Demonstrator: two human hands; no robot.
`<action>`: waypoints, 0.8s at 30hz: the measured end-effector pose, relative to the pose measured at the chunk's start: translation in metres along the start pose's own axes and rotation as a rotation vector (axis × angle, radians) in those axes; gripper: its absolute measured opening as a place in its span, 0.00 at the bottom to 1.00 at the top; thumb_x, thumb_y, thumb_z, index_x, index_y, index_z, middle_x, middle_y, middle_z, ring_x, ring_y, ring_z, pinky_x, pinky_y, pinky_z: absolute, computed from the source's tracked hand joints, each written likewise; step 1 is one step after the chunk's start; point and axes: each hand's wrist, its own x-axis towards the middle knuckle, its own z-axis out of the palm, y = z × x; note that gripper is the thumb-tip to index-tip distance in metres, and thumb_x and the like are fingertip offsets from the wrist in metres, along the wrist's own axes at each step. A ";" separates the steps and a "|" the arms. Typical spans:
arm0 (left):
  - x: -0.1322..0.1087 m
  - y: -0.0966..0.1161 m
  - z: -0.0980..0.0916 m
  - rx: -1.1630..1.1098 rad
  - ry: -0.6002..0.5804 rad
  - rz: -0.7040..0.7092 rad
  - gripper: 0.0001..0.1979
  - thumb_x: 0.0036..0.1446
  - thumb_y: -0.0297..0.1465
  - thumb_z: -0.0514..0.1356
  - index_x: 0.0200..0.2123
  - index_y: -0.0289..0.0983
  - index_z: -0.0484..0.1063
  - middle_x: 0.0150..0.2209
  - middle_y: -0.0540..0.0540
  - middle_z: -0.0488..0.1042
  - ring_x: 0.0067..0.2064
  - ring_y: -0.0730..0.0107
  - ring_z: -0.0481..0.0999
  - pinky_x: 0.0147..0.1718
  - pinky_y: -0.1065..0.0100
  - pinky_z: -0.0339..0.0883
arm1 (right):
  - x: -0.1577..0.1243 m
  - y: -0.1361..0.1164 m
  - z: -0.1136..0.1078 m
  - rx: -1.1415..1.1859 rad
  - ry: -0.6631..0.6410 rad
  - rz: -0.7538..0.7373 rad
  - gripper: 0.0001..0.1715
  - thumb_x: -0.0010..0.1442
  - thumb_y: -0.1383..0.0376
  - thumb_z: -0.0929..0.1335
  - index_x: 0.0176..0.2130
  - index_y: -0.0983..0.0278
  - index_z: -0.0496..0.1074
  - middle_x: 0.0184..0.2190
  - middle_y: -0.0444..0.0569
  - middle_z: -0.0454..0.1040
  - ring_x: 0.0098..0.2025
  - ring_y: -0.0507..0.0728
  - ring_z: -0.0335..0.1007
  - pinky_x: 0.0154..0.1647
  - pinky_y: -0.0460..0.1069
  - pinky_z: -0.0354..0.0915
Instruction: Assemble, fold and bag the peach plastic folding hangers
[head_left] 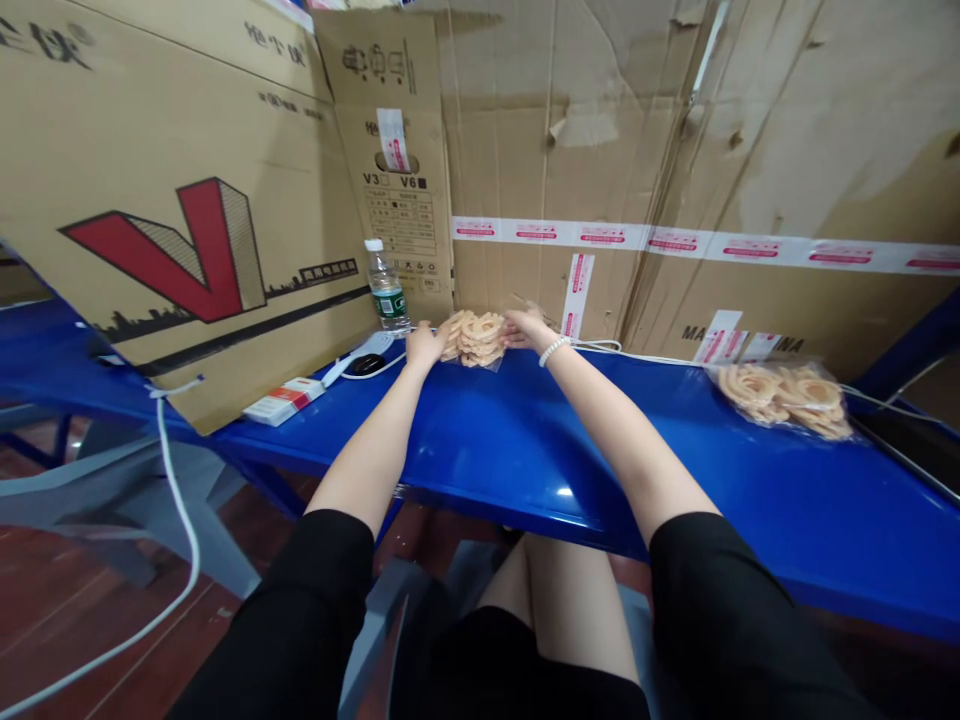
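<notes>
A clear plastic bag of pale, ring-shaped snacks [480,340] sits at the back of the blue table, close to the cardboard wall. My left hand [425,345] grips its left side, with the fingertips partly hidden. On the opposite side, my right hand [527,328], with a beaded bracelet on the wrist, has its fingers stretched out beside the bag; they are slightly blurred. A second clear bag of the same snacks [784,398] lies at the far right of the table, away from both hands.
Left of my hands stand a water bottle [386,290], a white power strip [360,355], a black mouse-like object [367,365] and a small white-and-red box [285,401]. Cardboard panels [555,180] enclose the blue table [510,450]. A white cable [645,357] runs along the back.
</notes>
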 end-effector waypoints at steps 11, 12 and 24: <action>0.006 0.009 0.004 -0.222 0.021 -0.038 0.22 0.57 0.35 0.63 0.54 0.32 0.70 0.54 0.32 0.76 0.58 0.50 0.75 0.56 0.61 0.65 | 0.021 -0.007 0.025 -0.085 -0.054 0.054 0.21 0.69 0.58 0.69 0.57 0.64 0.70 0.55 0.54 0.72 0.51 0.61 0.74 0.50 0.60 0.73; 0.006 0.011 0.003 -0.259 0.033 -0.038 0.23 0.56 0.33 0.63 0.54 0.32 0.70 0.55 0.33 0.76 0.59 0.50 0.75 0.57 0.60 0.64 | 0.021 -0.007 0.026 -0.095 -0.051 0.043 0.21 0.69 0.58 0.69 0.57 0.64 0.70 0.55 0.54 0.72 0.51 0.60 0.74 0.50 0.59 0.74; -0.027 0.067 -0.006 -0.921 -0.101 -0.138 0.29 0.38 0.20 0.64 0.49 0.32 0.72 0.49 0.36 0.79 0.52 0.51 0.80 0.50 0.57 0.75 | -0.018 0.008 -0.028 -0.243 0.075 -0.338 0.09 0.64 0.68 0.72 0.44 0.68 0.72 0.37 0.49 0.77 0.33 0.52 0.73 0.34 0.48 0.73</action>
